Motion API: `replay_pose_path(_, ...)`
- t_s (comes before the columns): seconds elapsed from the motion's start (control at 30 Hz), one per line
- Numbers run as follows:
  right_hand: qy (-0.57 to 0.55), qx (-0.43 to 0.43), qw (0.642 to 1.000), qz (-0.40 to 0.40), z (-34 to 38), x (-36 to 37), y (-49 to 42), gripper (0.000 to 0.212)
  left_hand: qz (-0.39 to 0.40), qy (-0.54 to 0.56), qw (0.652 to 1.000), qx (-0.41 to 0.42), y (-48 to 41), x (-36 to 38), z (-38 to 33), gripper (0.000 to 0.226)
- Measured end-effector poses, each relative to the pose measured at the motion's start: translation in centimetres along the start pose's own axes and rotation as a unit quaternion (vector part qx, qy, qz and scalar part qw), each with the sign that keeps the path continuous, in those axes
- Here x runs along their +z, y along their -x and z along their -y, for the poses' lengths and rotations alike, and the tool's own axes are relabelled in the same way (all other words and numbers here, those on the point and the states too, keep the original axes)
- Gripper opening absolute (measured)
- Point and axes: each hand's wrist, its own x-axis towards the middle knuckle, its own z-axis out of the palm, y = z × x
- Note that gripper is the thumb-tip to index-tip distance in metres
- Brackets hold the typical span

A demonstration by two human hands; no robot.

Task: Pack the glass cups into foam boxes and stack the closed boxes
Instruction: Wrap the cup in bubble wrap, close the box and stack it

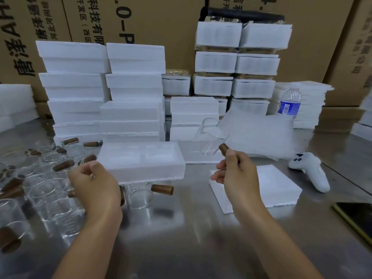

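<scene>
Several tall stacks of closed white foam boxes [104, 91] line the far edge of the steel tabletop [181, 238], with brown cartons [161, 21] behind them. Near the middle, the left hand [94, 184] grips the left end of an open foam box [141, 160], held clear of the tabletop with two shallow recesses facing up. A blurred white sheet [257, 135] hangs behind the right hand [235, 174]; what holds it cannot be told. A flat foam slab [267, 186] lies toward the right edge, partly covered by that hand. Many clear cups [46, 178] with brown wooden handles crowd the left edge, some cut off by the frame. The right hand pinches the handle of one glass cup [213, 141], tilted in the air just right of the box, its transparent wall hard to trace against the foam. Another cup [138, 196] stands beneath the box, its rim hidden.
</scene>
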Motion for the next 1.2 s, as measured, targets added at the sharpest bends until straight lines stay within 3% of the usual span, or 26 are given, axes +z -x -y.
replay_pose_path(0.13,0.036,-0.008,0.998,0.054,-0.3,-0.4,-0.6,0.024,-0.003,0.004,1.000,-0.013,-0.1,-0.1,-0.2,0.029)
replay_pose_path(0.33,0.026,-0.030,0.999,0.029,-1.0,-0.9,-0.7,0.026,-0.010,-0.015,1.000,0.016,0.4,-0.2,-0.7,0.025)
replay_pose_path(0.43,-0.016,-0.028,0.999,0.010,-0.8,-1.0,-0.8,0.028,0.016,-0.004,0.987,0.161,1.9,-0.6,-1.5,0.021)
replay_pose_path(0.53,-0.087,-0.001,0.996,0.006,-0.4,-1.1,-0.9,0.032,0.081,0.005,0.928,0.365,3.9,-0.6,-2.1,0.027)
replay_pose_path(0.6,-0.146,0.027,0.989,0.013,-0.1,-1.2,-0.9,0.034,0.171,0.019,0.898,0.404,5.7,-0.3,-2.1,0.034)
replay_pose_path(0.73,-0.235,0.058,0.970,0.033,0.4,-1.4,-1.0,0.032,0.393,0.014,0.878,0.272,9.4,1.1,-2.1,0.053)
replay_pose_path(0.83,-0.264,0.064,0.962,0.032,0.5,-1.8,-1.2,0.031,0.488,0.024,0.860,0.146,10.5,2.8,-1.8,0.065)
replay_pose_path(0.93,-0.276,0.075,0.957,0.039,0.5,-1.9,-1.3,0.032,0.520,0.056,0.850,0.068,10.2,3.8,-1.5,0.061)
replay_pose_path(1.0,-0.274,0.080,0.957,0.042,0.5,-1.7,-1.3,0.030,0.532,0.055,0.843,0.058,9.8,3.9,-1.3,0.066)
replay_pose_path(1.13,-0.242,0.093,0.965,0.045,0.6,-1.3,-1.1,0.027,0.524,0.065,0.849,0.033,9.2,3.7,-0.7,0.052)
replay_pose_path(1.2,-0.226,0.098,0.968,0.048,0.7,-1.3,-1.0,0.026,0.521,0.069,0.850,0.021,9.1,3.6,-0.6,0.061)
